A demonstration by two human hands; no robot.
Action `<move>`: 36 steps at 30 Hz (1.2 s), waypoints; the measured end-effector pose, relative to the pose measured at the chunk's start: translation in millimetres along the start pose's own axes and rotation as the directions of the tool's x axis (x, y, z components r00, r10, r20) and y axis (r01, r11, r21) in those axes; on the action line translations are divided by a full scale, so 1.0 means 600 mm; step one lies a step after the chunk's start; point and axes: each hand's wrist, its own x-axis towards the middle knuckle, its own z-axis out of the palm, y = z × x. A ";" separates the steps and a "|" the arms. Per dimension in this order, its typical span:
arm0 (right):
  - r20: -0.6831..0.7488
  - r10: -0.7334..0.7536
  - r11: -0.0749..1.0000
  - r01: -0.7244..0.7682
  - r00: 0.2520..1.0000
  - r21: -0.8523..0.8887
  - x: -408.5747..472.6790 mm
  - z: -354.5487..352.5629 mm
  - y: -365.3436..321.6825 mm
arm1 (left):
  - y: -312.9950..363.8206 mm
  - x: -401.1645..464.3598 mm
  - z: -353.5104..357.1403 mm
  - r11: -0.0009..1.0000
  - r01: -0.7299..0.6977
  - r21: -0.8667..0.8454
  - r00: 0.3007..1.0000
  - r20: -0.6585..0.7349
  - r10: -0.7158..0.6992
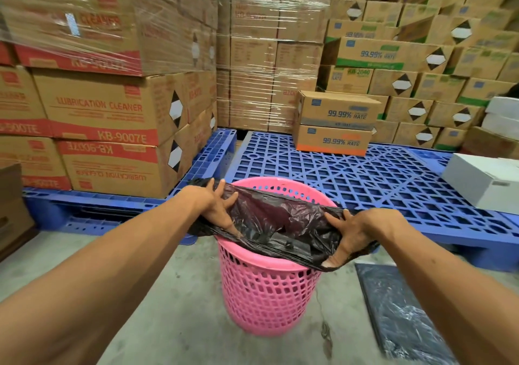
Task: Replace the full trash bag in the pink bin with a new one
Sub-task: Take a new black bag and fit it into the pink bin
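Observation:
A pink lattice bin (264, 294) stands on the concrete floor in front of me. A black trash bag (280, 224) is stretched across its mouth, with part of the bag hanging inside the bin. My left hand (216, 204) grips the bag's edge at the bin's left rim. My right hand (351, 232) grips the opposite edge at the right rim, thumb under the plastic. The far part of the pink rim (280, 182) shows bare behind the bag.
A flat pack of dark bags (398, 314) lies on the floor to the right of the bin. Blue plastic pallets (365, 179) sit just behind it, loaded with stacked cardboard boxes (106, 117). A white box (483, 182) rests on the pallet at right.

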 end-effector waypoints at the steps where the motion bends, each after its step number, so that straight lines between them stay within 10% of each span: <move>1: 0.035 0.005 0.999 -0.004 0.999 -0.039 -0.011 -0.015 -0.007 | -0.001 -0.004 -0.001 1.000 -0.007 -0.005 1.000 -0.014 0.007; 6: -0.216 -0.085 0.983 0.046 0.973 -0.179 -0.067 -0.112 -0.044 | 0.003 -0.014 -0.003 0.998 -0.007 0.069 0.996 -0.083 0.013; 12: -0.385 -0.413 0.900 0.435 0.826 -0.031 0.002 -0.089 -0.129 | -0.007 0.006 -0.005 0.993 -0.012 0.120 0.993 -0.113 0.026; 19: -0.285 -0.154 0.988 0.139 0.946 -0.073 0.143 -0.035 -0.071 | -0.014 0.038 0.000 0.996 -0.086 0.033 0.973 -0.213 0.091; 36: -0.424 -0.137 0.979 0.189 0.895 0.082 0.240 -0.086 -0.068 | 0.031 0.159 -0.021 0.928 -0.088 -0.362 0.958 -0.285 -0.020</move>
